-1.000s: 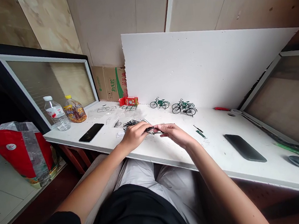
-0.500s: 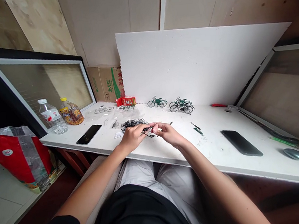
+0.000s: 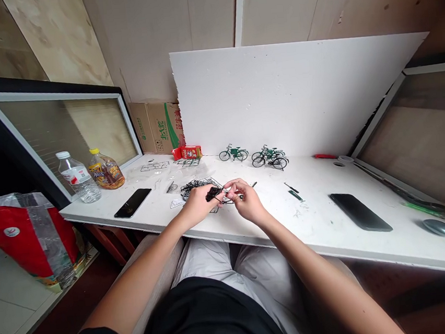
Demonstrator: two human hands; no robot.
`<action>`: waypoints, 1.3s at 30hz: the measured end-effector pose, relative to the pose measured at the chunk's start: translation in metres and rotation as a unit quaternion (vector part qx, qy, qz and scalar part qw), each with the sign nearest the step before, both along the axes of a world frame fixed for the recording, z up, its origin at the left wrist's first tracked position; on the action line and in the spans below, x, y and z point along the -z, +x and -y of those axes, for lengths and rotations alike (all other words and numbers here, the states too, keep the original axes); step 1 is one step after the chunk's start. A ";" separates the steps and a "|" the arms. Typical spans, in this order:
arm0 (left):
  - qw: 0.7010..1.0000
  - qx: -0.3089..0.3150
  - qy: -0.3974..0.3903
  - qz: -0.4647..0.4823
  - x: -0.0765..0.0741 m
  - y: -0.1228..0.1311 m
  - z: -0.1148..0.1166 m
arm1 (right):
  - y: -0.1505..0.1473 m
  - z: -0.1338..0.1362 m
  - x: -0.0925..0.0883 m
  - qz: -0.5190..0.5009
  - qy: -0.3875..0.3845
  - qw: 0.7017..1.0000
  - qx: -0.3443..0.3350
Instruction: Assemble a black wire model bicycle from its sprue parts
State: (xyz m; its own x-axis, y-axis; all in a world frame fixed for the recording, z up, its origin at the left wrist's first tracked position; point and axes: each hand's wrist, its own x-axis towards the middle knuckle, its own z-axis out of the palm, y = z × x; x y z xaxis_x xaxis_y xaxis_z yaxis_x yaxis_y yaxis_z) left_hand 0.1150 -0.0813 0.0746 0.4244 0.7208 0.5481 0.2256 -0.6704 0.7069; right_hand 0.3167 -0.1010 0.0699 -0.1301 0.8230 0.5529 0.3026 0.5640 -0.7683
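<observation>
Over the front of the white table point(image 3: 330, 219), my left hand point(image 3: 197, 205) pinches a small black model part point(image 3: 212, 193) between its fingertips. My right hand point(image 3: 246, 200) is closed against it from the right, fingertips on a thin piece too small to name. Just behind the hands lies a heap of black model bicycle parts point(image 3: 198, 184). Two small green screwdrivers point(image 3: 295, 192) lie to the right of my right hand.
Finished green model bicycles point(image 3: 236, 153) point(image 3: 271, 157) stand before a white foam board point(image 3: 298, 96). A black phone point(image 3: 132, 202) lies left, another phone point(image 3: 360, 212) right. Two bottles point(image 3: 77, 176) stand far left; a grey mouse point(image 3: 442, 227) sits far right. A red bag point(image 3: 24, 236) is beside the table.
Both hands have drawn closer together and risen slightly, with the black part turned in my left fingers. The camera has shifted a little.
</observation>
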 end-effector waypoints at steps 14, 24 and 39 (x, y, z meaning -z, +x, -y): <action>0.985 -0.067 0.145 -0.064 -0.013 -0.004 0.011 | 0.004 0.004 -0.010 0.005 0.050 0.998 -0.022; 0.911 -0.103 0.386 -0.108 0.000 -0.008 0.003 | 0.010 0.008 -0.020 -0.024 -0.085 0.990 -0.106; 0.988 -0.111 0.109 -0.008 0.003 0.011 0.013 | 0.007 -0.006 0.004 0.006 0.028 1.000 0.011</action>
